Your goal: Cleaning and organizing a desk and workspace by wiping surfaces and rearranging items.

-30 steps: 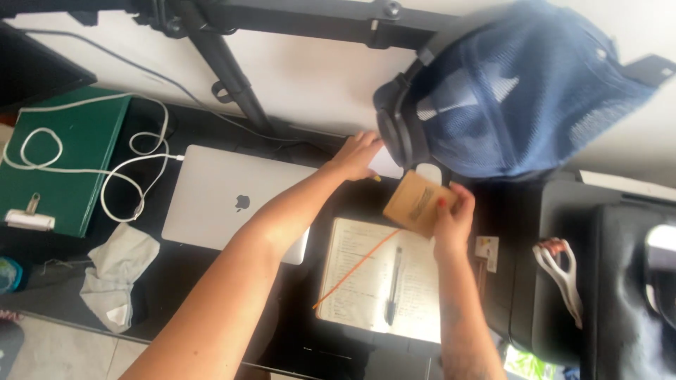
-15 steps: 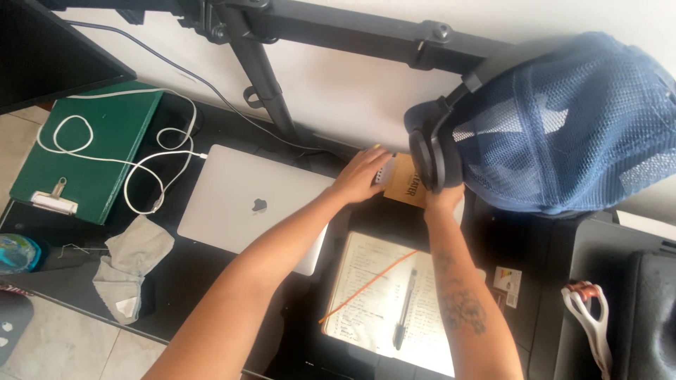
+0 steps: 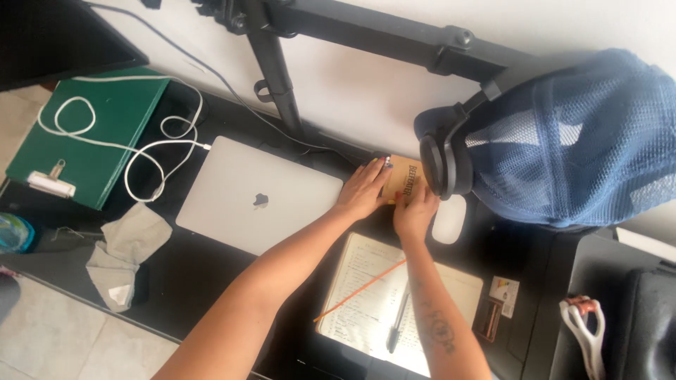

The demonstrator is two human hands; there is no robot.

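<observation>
A small brown cardboard booklet (image 3: 406,179) lies at the back of the dark desk, just below the black headphones (image 3: 442,163). My left hand (image 3: 364,188) rests its fingers on the booklet's left edge. My right hand (image 3: 414,211) presses on its lower right edge, fingers bent. Both hands touch it. Just in front of my hands lies an open notebook (image 3: 366,281) with an orange ribbon and a black pen (image 3: 398,321) on its pages.
A closed silver laptop (image 3: 260,193) sits left of my hands, a white charging cable (image 3: 134,144) plugged in. Beyond it are a green clipboard folder (image 3: 84,134) and a grey cloth (image 3: 123,250). A white mouse (image 3: 448,219), a blue mesh cap (image 3: 577,148) and a monitor arm (image 3: 338,28) are nearby.
My right hand has brought the brown booklet from above the notebook back toward the wall and set it down under the headphones. Both hands now rest on it.
</observation>
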